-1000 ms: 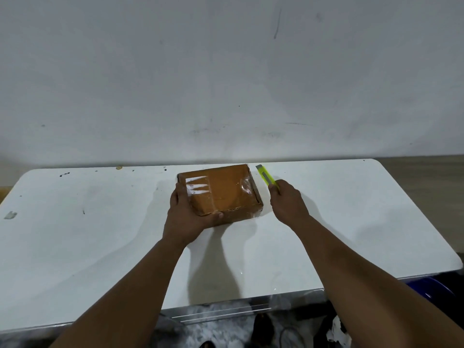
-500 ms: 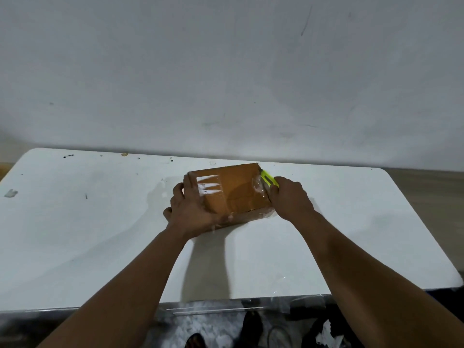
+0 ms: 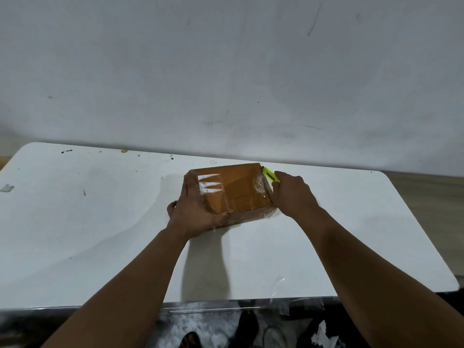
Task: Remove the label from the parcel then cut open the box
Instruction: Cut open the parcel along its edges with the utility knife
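Gripping a yellow-green utility knife [image 3: 270, 177], the right hand [image 3: 292, 195] is curled shut around the handle, and the tool's far end pokes out along the right side of the brown box [image 3: 241, 189]. A second ago this hand and the knife stood apart from the box, off to its right; now the hand is pressed against the box's right wall, so the cutting step looks to be starting. Whether a blade is out, or touching the tape, cannot be made out here.

On the other side, the left hand [image 3: 193, 209] clamps the box's near left corner, thumb on the near face and fingers [image 3: 189, 183] laid over the top, steadying it; it has kept much the same hold throughout.

Glossy clear tape wraps the box, which sits on the white desk [image 3: 100, 222] toward the far edge, flaps closed, so its contents are hidden. A white label [image 3: 211, 183] is visible on the top at the left, beside the left fingers. Judging by that, the label step may not be finished although the knife is already at the box.
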